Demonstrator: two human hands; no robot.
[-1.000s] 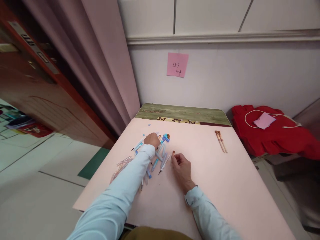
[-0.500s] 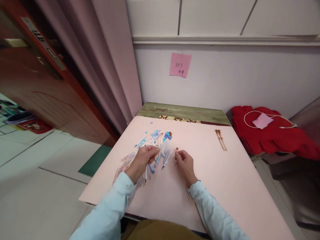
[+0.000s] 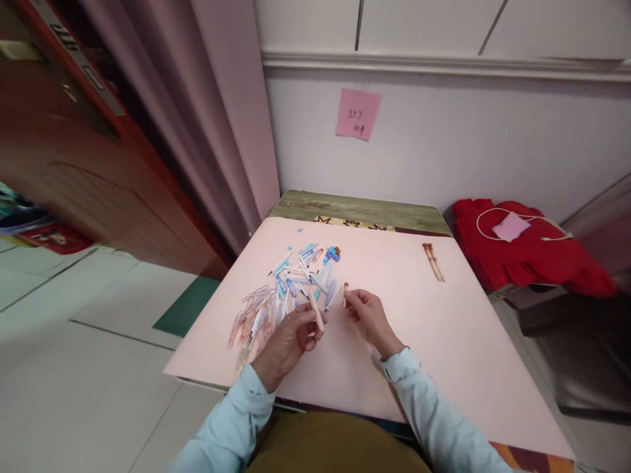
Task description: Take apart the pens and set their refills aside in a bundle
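My left hand (image 3: 290,335) is closed on a beige pen barrel (image 3: 316,311), pinched between thumb and fingers and pointing away from me. Opposite it, my right hand (image 3: 369,316) pinches a small brown-topped pen part (image 3: 346,288), held upright; its lower end is partly covered by the fingers. The two pieces are apart. Beyond and left of my hands lie loose pen parts: white refills with dark tips (image 3: 303,268), blue barrels (image 3: 320,284) and pinkish clear barrels (image 3: 246,322). A small heap of blue toppers (image 3: 331,255) with a brown one sits at the back.
Two brown-topped beige pens (image 3: 434,263) lie side by side on the right of the pink-covered table (image 3: 419,368). A red cloth (image 3: 522,256) with a white cord is beyond the right edge. A pink note (image 3: 358,114) is on the wall; a wooden door (image 3: 98,190) stands at left.
My left hand has drawn back from the pile toward me, bringing the beige barrel with it. The right hand still pinches the brown-topped part. The view has shifted slightly.
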